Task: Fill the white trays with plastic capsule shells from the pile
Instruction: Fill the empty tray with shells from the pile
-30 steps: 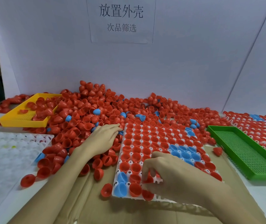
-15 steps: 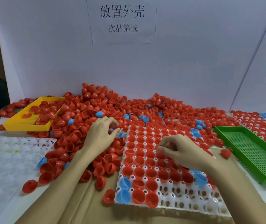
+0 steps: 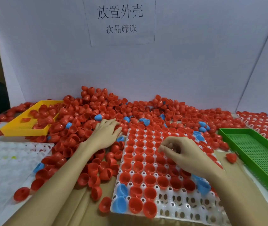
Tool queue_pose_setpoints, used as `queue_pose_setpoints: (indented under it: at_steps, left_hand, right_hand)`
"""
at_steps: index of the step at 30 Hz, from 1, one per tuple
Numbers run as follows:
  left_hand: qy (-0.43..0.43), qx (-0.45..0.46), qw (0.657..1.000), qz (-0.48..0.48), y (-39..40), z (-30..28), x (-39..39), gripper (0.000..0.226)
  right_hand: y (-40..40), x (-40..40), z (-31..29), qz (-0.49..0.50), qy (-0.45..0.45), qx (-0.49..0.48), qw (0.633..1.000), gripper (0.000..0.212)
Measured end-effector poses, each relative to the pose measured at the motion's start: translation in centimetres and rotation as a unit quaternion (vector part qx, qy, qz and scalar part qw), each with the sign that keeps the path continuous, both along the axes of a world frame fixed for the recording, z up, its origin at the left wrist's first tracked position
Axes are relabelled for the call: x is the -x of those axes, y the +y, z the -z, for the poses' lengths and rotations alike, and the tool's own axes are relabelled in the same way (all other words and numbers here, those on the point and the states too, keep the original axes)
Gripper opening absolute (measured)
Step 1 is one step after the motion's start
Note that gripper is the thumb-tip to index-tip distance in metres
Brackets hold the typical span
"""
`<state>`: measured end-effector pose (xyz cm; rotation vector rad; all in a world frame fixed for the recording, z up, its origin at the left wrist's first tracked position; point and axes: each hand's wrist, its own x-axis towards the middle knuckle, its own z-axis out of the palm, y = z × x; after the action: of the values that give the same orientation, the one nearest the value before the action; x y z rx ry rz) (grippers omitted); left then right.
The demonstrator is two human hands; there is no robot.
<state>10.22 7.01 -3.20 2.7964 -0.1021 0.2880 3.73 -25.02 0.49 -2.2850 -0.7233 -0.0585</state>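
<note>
A person sits at a table, seen from above through their own eyes, sorting small plastic capsule shells. A white tray (image 3: 170,207) with rows of round pockets lies straight ahead, pulled close so both hands reach it easily. Most pockets hold red shells sitting open side up, a few hold blue ones, and the nearest right corner is unfilled. The right hand (image 3: 183,154) hovers over the middle of the tray, fingers curled with the tips pinched together; whether a shell is between them cannot be told. The left hand (image 3: 104,136) lies palm down, fingers fairly straight, on the pile (image 3: 113,110) of loose red shells just beside the tray's far left corner, probably feeling for the next one (the pile banks against a white backboard, within arm's reach). A second white tray (image 3: 4,162), apparently empty, waits at left. A yellow basket (image 3: 24,129) and a green basket (image 3: 260,159) flank the work.
</note>
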Motion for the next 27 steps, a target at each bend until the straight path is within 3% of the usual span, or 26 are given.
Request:
queue_pose_setpoints:
  at_steps: [7, 15, 18, 20, 22, 25, 27]
  left_hand:
    - [0.089, -0.084, 0.992, -0.041, -0.3, 0.4, -2.7, 0.064]
    - [0.127, -0.077, 0.985, -0.082, -0.8, 0.0, -4.2, 0.068]
    - [0.138, -0.035, 0.986, -0.084, -1.0, -0.8, -4.6, 0.065]
    - [0.081, 0.000, 0.993, -0.085, -1.0, -1.5, -4.0, 0.060]
    - [-0.049, 0.022, 0.996, -0.068, -1.0, -2.0, -2.3, 0.051]
    - [-0.219, 0.086, 0.972, -0.008, -1.6, -3.0, 2.0, 0.035]
    - [-0.262, 0.127, 0.956, 0.041, -2.6, -3.2, 5.3, 0.025]
  right_hand:
    - [-0.2, 0.0, 0.3, -0.002, -0.002, -0.010, 1.000, 0.016]
    - [-0.2, 0.2, 0.6, 0.007, -0.005, -0.015, 1.000, 0.014]
    - [-0.1, 0.3, 0.6, 0.009, -0.004, -0.017, 1.000, 0.014]
    - [-0.2, 0.4, 0.5, 0.010, 0.005, -0.029, 1.000, 0.014]
    - [-0.6, 0.4, 0.3, 0.011, 0.010, -0.043, 0.999, 0.016]
    - [-0.9, 0.4, 0.0, 0.015, 0.002, -0.059, 0.998, 0.017]
    - [-0.8, 0.5, 0.0, 0.016, -0.004, -0.068, 0.998, 0.016]
